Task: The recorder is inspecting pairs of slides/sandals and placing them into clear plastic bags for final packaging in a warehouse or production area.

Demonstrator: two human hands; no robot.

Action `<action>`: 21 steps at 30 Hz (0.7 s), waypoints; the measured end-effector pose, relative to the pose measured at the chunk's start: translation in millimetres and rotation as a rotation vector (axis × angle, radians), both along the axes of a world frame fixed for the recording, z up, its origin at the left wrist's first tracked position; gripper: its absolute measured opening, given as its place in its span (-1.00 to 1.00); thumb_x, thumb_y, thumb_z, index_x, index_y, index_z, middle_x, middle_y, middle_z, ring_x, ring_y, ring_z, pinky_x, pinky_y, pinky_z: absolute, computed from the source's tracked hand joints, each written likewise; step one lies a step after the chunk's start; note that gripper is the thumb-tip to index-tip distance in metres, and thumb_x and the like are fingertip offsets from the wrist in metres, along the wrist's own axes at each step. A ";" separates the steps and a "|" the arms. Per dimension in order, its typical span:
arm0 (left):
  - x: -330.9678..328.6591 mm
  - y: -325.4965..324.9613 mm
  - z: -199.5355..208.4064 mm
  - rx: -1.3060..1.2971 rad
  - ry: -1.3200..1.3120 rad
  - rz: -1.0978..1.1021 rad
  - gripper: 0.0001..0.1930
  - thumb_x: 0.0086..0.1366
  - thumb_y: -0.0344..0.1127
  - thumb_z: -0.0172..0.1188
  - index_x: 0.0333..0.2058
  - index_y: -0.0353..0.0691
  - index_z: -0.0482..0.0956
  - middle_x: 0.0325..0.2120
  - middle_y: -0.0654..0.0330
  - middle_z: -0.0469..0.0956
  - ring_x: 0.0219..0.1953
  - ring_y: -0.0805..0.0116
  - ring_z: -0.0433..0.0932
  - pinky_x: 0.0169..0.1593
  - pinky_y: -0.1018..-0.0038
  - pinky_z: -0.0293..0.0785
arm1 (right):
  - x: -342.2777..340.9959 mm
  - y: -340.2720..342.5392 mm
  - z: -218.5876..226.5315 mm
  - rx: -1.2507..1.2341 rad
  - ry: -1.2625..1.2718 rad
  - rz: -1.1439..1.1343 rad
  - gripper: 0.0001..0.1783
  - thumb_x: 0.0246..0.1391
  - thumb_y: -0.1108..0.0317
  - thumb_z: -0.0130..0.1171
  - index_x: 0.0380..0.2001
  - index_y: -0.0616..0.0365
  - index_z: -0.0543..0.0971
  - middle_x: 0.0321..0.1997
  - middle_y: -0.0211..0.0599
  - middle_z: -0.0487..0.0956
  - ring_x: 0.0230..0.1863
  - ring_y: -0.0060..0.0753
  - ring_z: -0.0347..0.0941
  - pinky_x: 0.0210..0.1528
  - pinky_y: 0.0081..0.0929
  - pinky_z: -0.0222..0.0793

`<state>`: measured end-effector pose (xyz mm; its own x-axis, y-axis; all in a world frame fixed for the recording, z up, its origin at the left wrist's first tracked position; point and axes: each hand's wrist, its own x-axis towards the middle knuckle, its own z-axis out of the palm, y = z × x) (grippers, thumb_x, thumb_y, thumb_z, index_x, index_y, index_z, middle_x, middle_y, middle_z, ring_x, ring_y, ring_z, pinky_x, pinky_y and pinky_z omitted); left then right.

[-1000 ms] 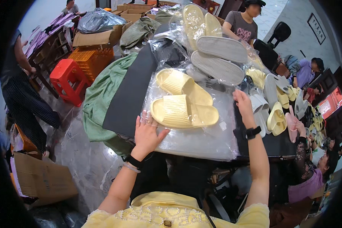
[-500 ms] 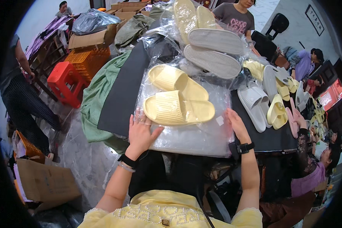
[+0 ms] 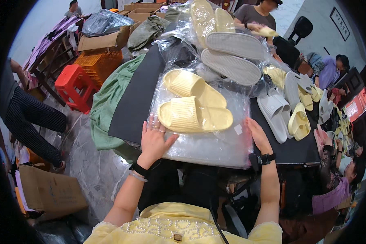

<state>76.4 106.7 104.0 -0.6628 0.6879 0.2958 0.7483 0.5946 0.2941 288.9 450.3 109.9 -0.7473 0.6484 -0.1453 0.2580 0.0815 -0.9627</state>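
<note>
A pair of yellow ribbed slippers (image 3: 181, 114) lies in a clear plastic bag (image 3: 207, 151) in front of me, toes to the left. Over the bag's left side my left hand (image 3: 153, 142) rests with its fingers spread, the fingertips beside the nearer slipper. My right hand (image 3: 258, 134) is at the bag's right edge, fingers stretched out and holding nothing. Beyond the bag, a grey pair (image 3: 232, 66) lies with its soles up among more plastic. Light grey slippers (image 3: 272, 114) and a yellow slipper (image 3: 299, 123) stand to the right.
The black tabletop (image 3: 128, 107) has green cloth (image 3: 110, 110) hanging at its left. A red stool (image 3: 75, 87), an orange crate (image 3: 99, 64) and a cardboard box (image 3: 51, 189) are on the left. Co-workers surround the table; one at the right has a hand by a pink slipper (image 3: 321, 136).
My hands keep their places on the bag while the view shifts slightly. A co-worker at the far end now holds something yellow, and the pink slipper at the right has moved.
</note>
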 end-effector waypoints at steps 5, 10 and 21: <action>-0.4 -0.9 -2.1 0.001 -0.012 -0.002 -0.27 0.20 0.23 0.03 0.19 -0.18 0.31 0.20 -0.06 0.27 0.32 -0.07 0.07 0.34 0.07 -0.11 | 0.6 -1.2 0.5 -0.117 0.047 -0.005 -0.56 0.33 0.21 -0.11 0.16 0.24 0.35 0.03 -0.40 0.46 0.01 -0.58 0.36 0.08 -0.61 0.26; 1.0 -0.3 2.8 -0.019 -0.029 -0.008 -0.27 0.20 0.23 0.04 0.20 -0.17 0.31 0.20 -0.06 0.27 0.33 -0.06 0.06 0.34 0.06 -0.13 | 4.0 4.0 3.0 -0.084 -0.005 0.002 -0.58 0.33 0.21 -0.11 0.12 0.25 0.38 0.01 -0.39 0.47 -0.02 -0.58 0.38 0.03 -0.62 0.29; -3.4 -8.1 -1.3 0.050 -0.062 -0.038 -0.50 0.40 -0.01 -0.19 0.17 -0.16 0.35 0.22 0.04 0.26 0.32 -0.06 0.07 0.33 0.05 -0.12 | -18.7 -9.5 75.9 -0.484 0.324 0.120 -0.74 0.24 0.31 -0.04 -0.12 0.26 0.45 -0.19 -0.26 0.57 -0.19 -0.44 0.52 -0.10 -0.51 0.46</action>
<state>73.1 98.6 102.7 -0.6542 0.6987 0.2896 0.7499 0.5493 0.3688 270.2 440.8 185.8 -0.8668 0.4736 -0.1560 -0.0391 -0.3763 -0.9257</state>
